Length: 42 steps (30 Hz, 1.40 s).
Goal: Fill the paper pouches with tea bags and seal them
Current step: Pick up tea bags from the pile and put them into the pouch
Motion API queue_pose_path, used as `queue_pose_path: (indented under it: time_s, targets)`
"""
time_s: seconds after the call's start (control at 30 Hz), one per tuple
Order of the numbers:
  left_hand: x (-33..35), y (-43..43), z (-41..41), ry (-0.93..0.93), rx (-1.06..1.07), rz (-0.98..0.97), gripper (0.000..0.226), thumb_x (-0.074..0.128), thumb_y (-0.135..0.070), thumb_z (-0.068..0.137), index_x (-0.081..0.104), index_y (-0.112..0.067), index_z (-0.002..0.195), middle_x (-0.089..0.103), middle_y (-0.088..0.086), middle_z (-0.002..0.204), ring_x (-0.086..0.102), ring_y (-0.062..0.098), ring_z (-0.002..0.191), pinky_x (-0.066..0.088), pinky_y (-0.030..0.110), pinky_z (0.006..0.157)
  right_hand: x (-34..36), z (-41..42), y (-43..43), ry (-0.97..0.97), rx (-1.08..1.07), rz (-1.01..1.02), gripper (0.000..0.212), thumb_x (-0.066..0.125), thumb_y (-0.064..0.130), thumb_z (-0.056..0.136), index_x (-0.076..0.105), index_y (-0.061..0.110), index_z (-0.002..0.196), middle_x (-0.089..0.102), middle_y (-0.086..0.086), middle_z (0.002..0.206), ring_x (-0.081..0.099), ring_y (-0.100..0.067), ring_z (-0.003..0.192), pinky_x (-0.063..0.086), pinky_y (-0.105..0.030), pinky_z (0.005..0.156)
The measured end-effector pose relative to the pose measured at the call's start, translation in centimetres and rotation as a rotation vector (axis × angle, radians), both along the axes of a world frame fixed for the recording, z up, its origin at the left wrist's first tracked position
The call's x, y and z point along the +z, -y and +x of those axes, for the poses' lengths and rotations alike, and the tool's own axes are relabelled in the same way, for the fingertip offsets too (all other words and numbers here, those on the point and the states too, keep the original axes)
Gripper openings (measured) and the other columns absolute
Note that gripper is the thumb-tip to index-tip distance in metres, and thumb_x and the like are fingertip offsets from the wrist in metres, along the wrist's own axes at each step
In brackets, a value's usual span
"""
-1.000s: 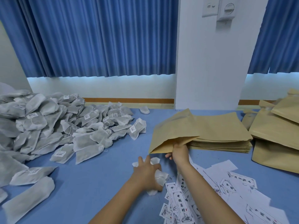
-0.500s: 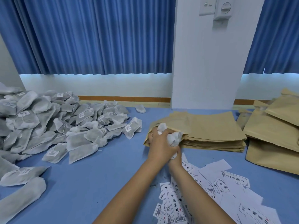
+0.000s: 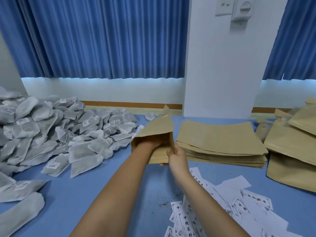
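Item: tan kraft paper pouch [image 3: 157,129], aloft between white mesh tea-bag heap [image 3: 51,134] and flat pouch stack [image 3: 218,141] | right hand [image 3: 176,156] pinches mouth edge | left hand [image 3: 150,144] sunk inside, grip untellable | risk: pinch slips, pouch drops, any contents spill.

Blue-curtained room, white pillar [image 3: 222,65] behind a blue-topped table [image 3: 82,194].
Pleated blue curtains [image 3: 102,40] hang across the far wall, with a second panel [image 3: 294,40] at the far right of the pillar. Under their hems a white wall band [image 3: 111,89] glows with pale light. The pillar stands right of centre and carries a white switch plate [image 3: 224,5] and a unit with a round dial [image 3: 242,8] near the top. A brown wooden strip [image 3: 133,105] runs along the foot of the wall, just beyond the table's far edge. A plain pale wall [image 3: 8,69] closes the far left.
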<state>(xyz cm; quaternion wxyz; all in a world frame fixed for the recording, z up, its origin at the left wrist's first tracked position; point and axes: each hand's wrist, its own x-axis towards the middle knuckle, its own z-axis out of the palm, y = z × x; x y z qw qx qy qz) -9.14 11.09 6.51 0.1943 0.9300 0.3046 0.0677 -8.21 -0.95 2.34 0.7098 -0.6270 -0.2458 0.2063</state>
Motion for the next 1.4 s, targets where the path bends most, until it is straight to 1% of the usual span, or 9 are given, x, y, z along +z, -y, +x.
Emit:
queue_pose_path:
  time_s: [0.13,0.23,0.3,0.43,0.67,0.9,1.1,1.2,1.4]
  targets:
    - [2.8,2.0,0.7,0.149,-0.152,0.24,0.034,0.05,-0.031,0.087,0.06,-0.018,0.117,0.063,0.007,0.119,0.058,0.024,0.108,0.041,0.028,0.083,1.6,2.7,-1.0,-0.093,-0.15,0.057,0.035,0.035,-0.006,0.093,0.06,0.017,0.095,0.061,-0.003,0.086,0.061,-0.011,0.065,0.056,-0.028,0.055]
    - [4.2,2.9,-1.4,0.992,-0.275,0.423,0.026,0.04,-0.006,0.071,0.065,-0.011,0.078,0.067,0.001,0.075,0.058,0.015,0.07,0.042,0.021,0.062,2.5,4.4,-2.0,-0.196,-0.164,0.14,0.035,0.031,-0.008,0.091,0.058,0.014,0.088,0.065,-0.01,0.084,0.065,-0.014,0.051,0.048,-0.023,0.042]
    - [3.7,0.8,-2.0,1.283,-0.166,0.332,0.026,0.036,0.002,0.068,0.058,-0.008,0.076,0.059,0.002,0.074,0.052,0.014,0.069,0.041,0.019,0.062,3.0,5.7,-2.5,-0.276,-0.2,0.155,0.032,0.029,-0.007,0.091,0.055,0.011,0.09,0.067,-0.012,0.084,0.067,-0.022,0.051,0.045,-0.021,0.039]
    - [-1.3,-7.9,0.2,0.676,0.275,0.043,0.036,0.048,-0.003,0.087,0.052,-0.008,0.123,0.054,0.01,0.124,0.052,0.027,0.114,0.042,0.034,0.091,3.1,7.4,-3.5,-0.39,-0.271,0.147,0.03,0.028,-0.003,0.095,0.052,0.013,0.087,0.067,-0.005,0.07,0.067,-0.019,0.048,0.045,-0.02,0.04]
    - [-9.4,-16.3,5.4,-0.162,0.099,0.121,0.081,0.052,-0.048,0.086,0.008,-0.031,0.152,-0.002,0.014,0.159,0.01,0.037,0.144,0.017,0.048,0.115,2.4,9.8,-5.7,-0.397,-0.292,0.141,0.028,0.029,-0.002,0.097,0.05,0.015,0.086,0.062,-0.003,0.073,0.066,-0.02,0.048,0.044,-0.02,0.038]
    - [-11.4,-16.8,9.6,-0.097,0.174,0.318,0.057,0.048,-0.059,0.08,0.051,-0.026,0.126,0.052,0.015,0.125,0.038,0.036,0.12,0.032,0.038,0.096,0.5,10.8,-6.4,-0.388,-0.28,0.147,0.018,0.033,-0.001,0.098,0.049,0.008,0.095,0.066,-0.012,0.076,0.066,-0.024,0.048,0.043,-0.021,0.037]
    - [-11.2,-10.1,6.4,-0.127,0.062,0.296,0.05,0.055,-0.06,0.069,0.052,-0.027,0.107,0.052,0.003,0.099,0.045,0.029,0.102,0.033,0.032,0.08,-0.3,8.8,-5.4,-0.359,-0.205,0.157,0.021,0.034,0.002,0.099,0.047,0.013,0.088,0.067,0.004,0.053,0.065,-0.02,0.047,0.045,-0.022,0.038]
    - [-9.7,-4.5,2.3,-0.143,-0.111,0.417,0.05,0.056,-0.051,0.072,0.049,-0.023,0.114,0.057,0.002,0.101,0.05,0.025,0.097,0.031,0.03,0.075,-0.6,7.3,-4.3,-0.378,-0.169,0.121,0.011,0.038,0.004,0.1,0.046,0.009,0.093,0.064,-0.005,0.066,0.06,-0.016,0.042,0.043,-0.021,0.037]
    - [-0.9,4.3,-6.6,-0.04,-0.403,-0.427,0.027,0.071,-0.038,0.061,0.054,-0.036,0.081,0.056,-0.018,0.077,0.051,-0.005,0.062,0.04,0.01,0.052,-1.7,5.3,-0.4,-0.331,-0.147,-0.062,0.008,0.045,0.006,0.098,0.05,0.008,0.092,0.056,-0.009,0.083,0.057,-0.02,0.062,0.049,-0.028,0.06]
